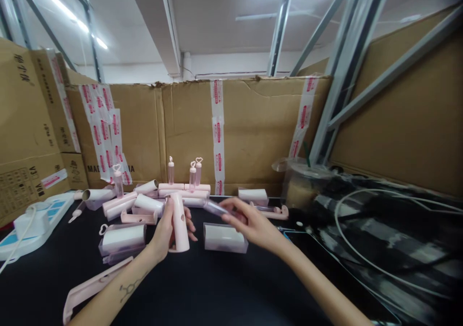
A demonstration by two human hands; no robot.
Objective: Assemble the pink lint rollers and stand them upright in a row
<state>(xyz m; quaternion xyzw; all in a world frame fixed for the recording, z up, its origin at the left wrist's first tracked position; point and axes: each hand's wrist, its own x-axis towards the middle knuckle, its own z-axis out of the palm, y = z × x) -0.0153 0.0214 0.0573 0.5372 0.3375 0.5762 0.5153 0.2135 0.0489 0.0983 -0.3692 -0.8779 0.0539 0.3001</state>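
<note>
My left hand (165,235) is wrapped round a pink plastic tube (180,227) with a small round hole in its side, held nearly upright above the black table. To its right, my right hand (255,224) grips a clear, purplish plastic tube (216,208) that points toward the pink one; the two are apart. Below my right hand lies a white roll in a clear case (224,237). Another cased white roll (123,239) rests left of my left hand. A curved pink plastic piece (96,283) lies beside my left forearm.
Several pink and white rolls (148,203) are heaped at the back left. Small clear tubes with heart-shaped loops (193,175) stand behind. A lidded drink cup (302,186) and a cable (338,210) are at right, a power strip (54,224) at left. Cardboard walls (188,133) surround the table.
</note>
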